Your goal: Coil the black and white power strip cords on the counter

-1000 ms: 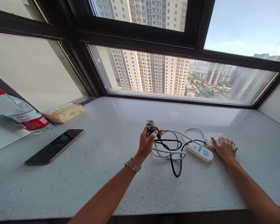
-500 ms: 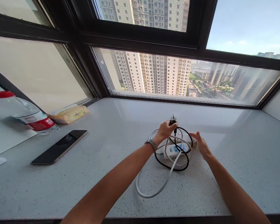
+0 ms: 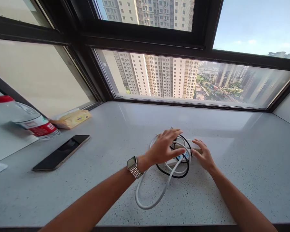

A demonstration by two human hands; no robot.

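Observation:
A white power strip with blue sockets lies on the speckled counter, partly covered by looped cables. My left hand, with a watch on its wrist, is over the strip and cables, fingers spread and thumb apart. Beside the strip's right end is my right hand, its fingers apart and close to the cable loops. A white cable makes a wide loop toward the front. The black cable curls around the strip. Its plug is mostly hidden behind my left hand. Another pale block behind the strip is largely covered.
A smartphone lies on the counter to the left. Behind it are a yellow tissue pack and a water bottle with a red cap. Dark window frames border the counter's back.
My left hand has let go of the black plug and opened over the cables. My right hand has shifted slightly left, fingers more spread. The cables have moved a little left.

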